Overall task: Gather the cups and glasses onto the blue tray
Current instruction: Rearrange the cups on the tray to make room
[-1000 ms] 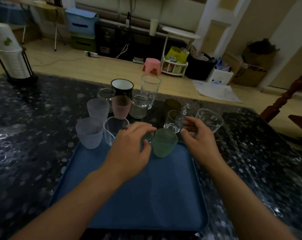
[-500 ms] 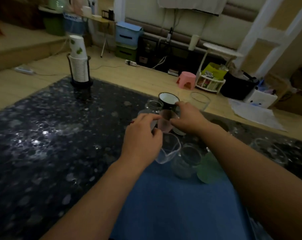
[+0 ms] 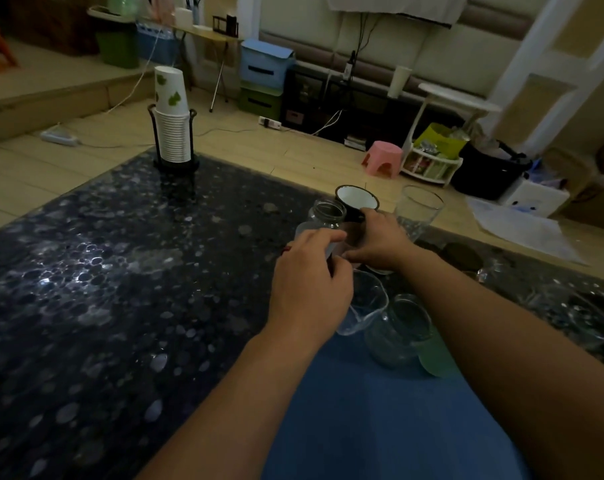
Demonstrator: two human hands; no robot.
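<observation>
My left hand (image 3: 309, 289) curls its fingers round a frosted cup (image 3: 305, 233), most of which it hides. My right hand (image 3: 380, 242) lies just beside the left one, fingers bent over the cups beneath it; what it grips, if anything, I cannot tell. Just beyond my right hand stands a dark mug (image 3: 356, 202) with a white inside, and a clear jar (image 3: 328, 213) stands beyond my left fingertips. A tall clear glass (image 3: 418, 209) stands past my right hand, to its right. Nearer to me than both hands, a clear cup (image 3: 364, 306), a glass jar (image 3: 399, 330) and a green cup (image 3: 435, 360) sit at the far edge of the blue tray (image 3: 362, 427), which lies under my forearms on the dark speckled worktop (image 3: 103, 289). Well beyond my left hand, a rack of paper cups (image 3: 172, 126) stands at the worktop's far corner.
</observation>
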